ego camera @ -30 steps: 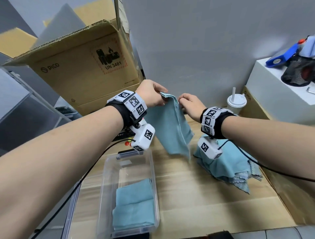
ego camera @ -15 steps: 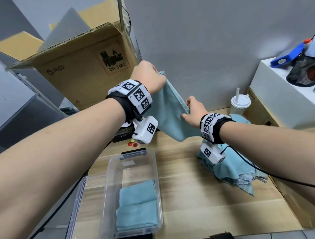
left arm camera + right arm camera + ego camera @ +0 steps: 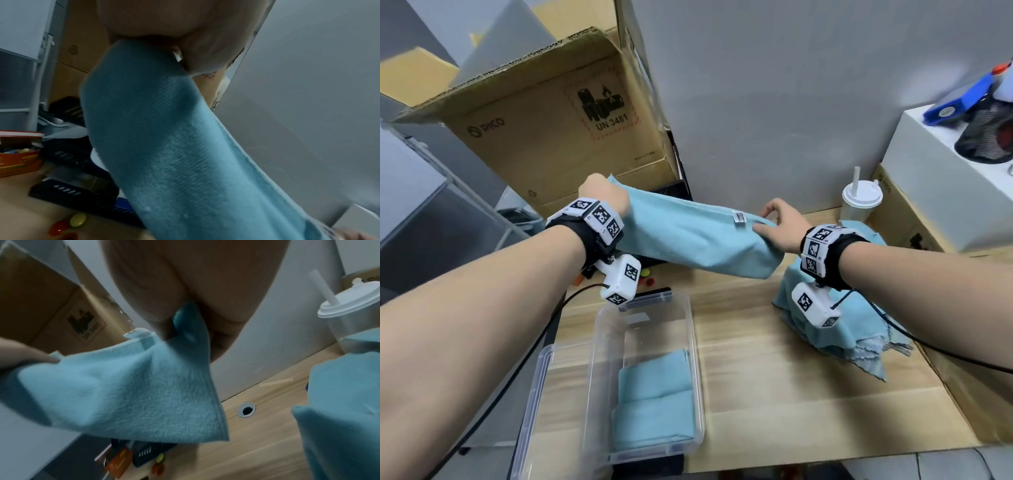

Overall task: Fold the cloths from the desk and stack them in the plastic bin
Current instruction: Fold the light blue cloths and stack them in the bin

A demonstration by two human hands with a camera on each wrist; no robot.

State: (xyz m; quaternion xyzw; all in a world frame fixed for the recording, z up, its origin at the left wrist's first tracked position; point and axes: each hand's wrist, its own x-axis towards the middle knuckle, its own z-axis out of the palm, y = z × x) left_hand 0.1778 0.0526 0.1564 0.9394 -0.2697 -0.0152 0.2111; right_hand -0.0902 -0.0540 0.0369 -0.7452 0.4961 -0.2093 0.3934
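Our left hand (image 3: 604,195) and right hand (image 3: 779,228) each pinching an end of a teal cloth (image 3: 695,236), stretched doubled above the plastic bin (image 3: 697,377), two folded cloths (image 3: 654,401) inside

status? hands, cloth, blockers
Left hand and right hand each grip an end of the blue cloth, stretched above the desk. Plastic bin holds folded cloths. Nothing blocking.

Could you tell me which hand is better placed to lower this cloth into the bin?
Left, probably. The left hand grips the cloth almost above the bin; the right hand holds the other end over the pile.
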